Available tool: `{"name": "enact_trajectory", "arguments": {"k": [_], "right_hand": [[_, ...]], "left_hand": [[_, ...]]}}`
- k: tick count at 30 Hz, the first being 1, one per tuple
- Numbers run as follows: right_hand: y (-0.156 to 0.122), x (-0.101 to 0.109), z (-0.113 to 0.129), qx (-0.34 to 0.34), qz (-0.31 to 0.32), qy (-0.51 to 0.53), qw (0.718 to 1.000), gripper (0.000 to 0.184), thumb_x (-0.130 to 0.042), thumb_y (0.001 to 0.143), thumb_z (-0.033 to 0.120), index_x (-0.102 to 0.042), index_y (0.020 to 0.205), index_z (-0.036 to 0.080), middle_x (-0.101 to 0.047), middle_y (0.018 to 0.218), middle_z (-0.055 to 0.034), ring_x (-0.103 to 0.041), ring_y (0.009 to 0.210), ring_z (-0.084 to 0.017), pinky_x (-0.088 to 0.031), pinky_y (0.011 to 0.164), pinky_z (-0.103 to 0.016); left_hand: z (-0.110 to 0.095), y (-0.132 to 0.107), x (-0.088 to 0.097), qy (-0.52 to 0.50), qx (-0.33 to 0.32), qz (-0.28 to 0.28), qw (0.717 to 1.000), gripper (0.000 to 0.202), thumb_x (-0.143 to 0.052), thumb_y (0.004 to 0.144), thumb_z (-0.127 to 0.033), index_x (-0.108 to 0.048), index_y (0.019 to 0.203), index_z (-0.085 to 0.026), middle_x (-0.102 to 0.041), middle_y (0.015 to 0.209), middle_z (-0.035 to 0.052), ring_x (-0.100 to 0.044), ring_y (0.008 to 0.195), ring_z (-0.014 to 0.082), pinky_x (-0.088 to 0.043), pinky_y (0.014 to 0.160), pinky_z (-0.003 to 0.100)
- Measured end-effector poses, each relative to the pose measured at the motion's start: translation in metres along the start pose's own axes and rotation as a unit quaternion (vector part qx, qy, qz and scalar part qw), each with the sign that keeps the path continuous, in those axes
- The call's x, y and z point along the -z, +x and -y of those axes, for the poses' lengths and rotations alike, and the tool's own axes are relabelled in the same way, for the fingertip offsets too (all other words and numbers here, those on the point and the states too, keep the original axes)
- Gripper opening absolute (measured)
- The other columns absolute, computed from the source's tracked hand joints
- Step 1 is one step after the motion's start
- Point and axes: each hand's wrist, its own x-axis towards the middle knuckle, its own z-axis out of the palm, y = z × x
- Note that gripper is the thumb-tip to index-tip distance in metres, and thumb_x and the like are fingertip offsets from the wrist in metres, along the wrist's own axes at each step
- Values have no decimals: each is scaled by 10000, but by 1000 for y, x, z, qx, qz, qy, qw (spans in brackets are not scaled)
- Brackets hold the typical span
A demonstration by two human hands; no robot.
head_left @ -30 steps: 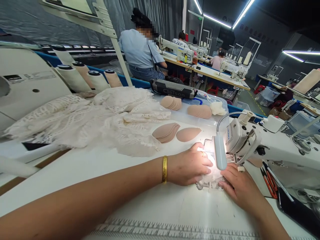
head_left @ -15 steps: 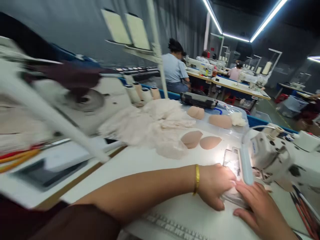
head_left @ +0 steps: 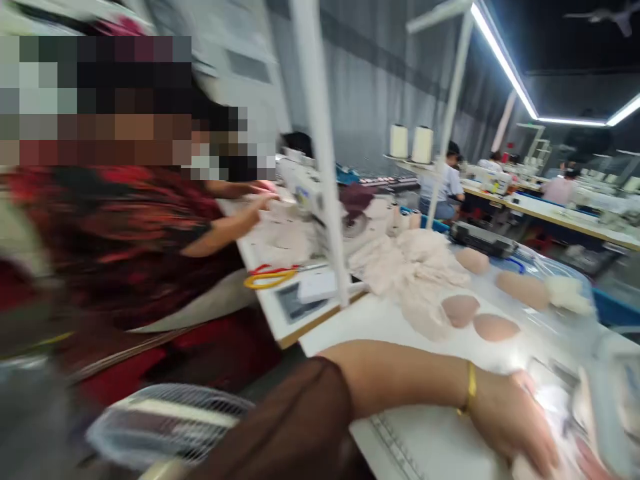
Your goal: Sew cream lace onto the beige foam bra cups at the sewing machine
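My left hand (head_left: 515,420), with a gold bangle (head_left: 471,387) on its wrist, bends downward at the lower right. Its fingers are curled together on a piece of pale fabric (head_left: 556,408) under a bright light. Only a blurred bit of my right hand (head_left: 591,460) shows at the bottom right; its fingers cannot be made out. A smeared sewing machine (head_left: 627,390) stands at the right edge. Behind my left hand, two beige moulded cups (head_left: 496,327) lie on the white table (head_left: 430,430).
A heap of cream fabric (head_left: 413,267) lies beyond my forearm. A clear plastic tray (head_left: 575,267) holds more beige pieces. At the left, a co-worker (head_left: 140,240) sits at another machine, near yellow-handled scissors (head_left: 270,279). A mesh basket (head_left: 170,427) stands below. A white post (head_left: 325,153) rises between the tables.
The view has swung left, bringing the co-worker and basket in. Both my hands now appear farther right and lower, and my right hand has mostly left the picture.
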Motion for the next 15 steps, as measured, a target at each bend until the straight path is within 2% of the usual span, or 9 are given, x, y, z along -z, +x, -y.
{"name": "enact_trajectory", "arguments": {"k": [1, 2, 4, 6, 8, 12, 15], "right_hand": [[-20, 28, 8, -5, 8, -46, 999, 351, -683, 861, 258, -769, 1130, 467, -770, 1100, -14, -735, 1077, -356, -612, 792, -476], [-38, 49, 19, -5, 37, -99, 994, 374, -672, 835, 220, -788, 1103, 454, -787, 1082, -9, -742, 1075, -351, -607, 854, -472], [-59, 69, 44, 62, 109, -285, 950, 463, -531, 896, 170, -743, 1246, 386, -780, 1184, -35, -708, 1170, -338, -570, 973, -513], [-61, 67, 62, 79, 148, -384, 908, 527, -440, 940, 109, -662, 1381, 293, -710, 1357, -77, -654, 1262, -319, -554, 1010, -506], [-54, 59, 72, 85, 175, -421, 886, 542, -443, 937, 71, -628, 1410, 260, -671, 1421, -79, -622, 1296, -296, -524, 1061, -490], [-47, 51, 80, 81, 190, -427, 880, 470, -489, 920, 60, -693, 1292, 261, -714, 1354, -58, -620, 1269, -299, -528, 1028, -484], [-49, 51, 79, 56, 192, -434, 878, 532, -442, 933, 50, -653, 1372, 263, -692, 1393, -56, -613, 1271, -299, -528, 1013, -483]], "left_hand": [[-1, -5, 0, 17, -45, 7, 999, 294, -637, 806, -131, -794, 946, -336, -709, 1338, -33, -670, 1174, 198, -484, 798, 355], [-1, -10, 0, 34, -49, -10, 998, 285, -630, 813, -101, -777, 941, -309, -724, 1306, -3, -674, 1154, 210, -474, 813, 359], [5, -17, -2, 49, -44, -51, 997, 259, -627, 804, -65, -726, 898, -286, -759, 1191, 10, -689, 1061, 232, -441, 813, 365], [11, -19, -5, 58, -53, -101, 992, 219, -618, 823, -43, -678, 852, -252, -770, 1029, 13, -686, 926, 222, -399, 827, 374], [12, -20, -6, 74, -70, -142, 985, 224, -594, 842, -3, -630, 803, -221, -744, 899, -5, -660, 838, 194, -363, 835, 382], [5, -23, -6, 91, -78, -170, 978, 245, -555, 840, 38, -572, 759, -193, -706, 831, -20, -635, 803, 178, -326, 871, 395], [7, -22, -6, 74, -71, -175, 979, 262, -555, 791, 53, -597, 794, -206, -697, 822, -24, -639, 801, 180, -320, 893, 386]]}}
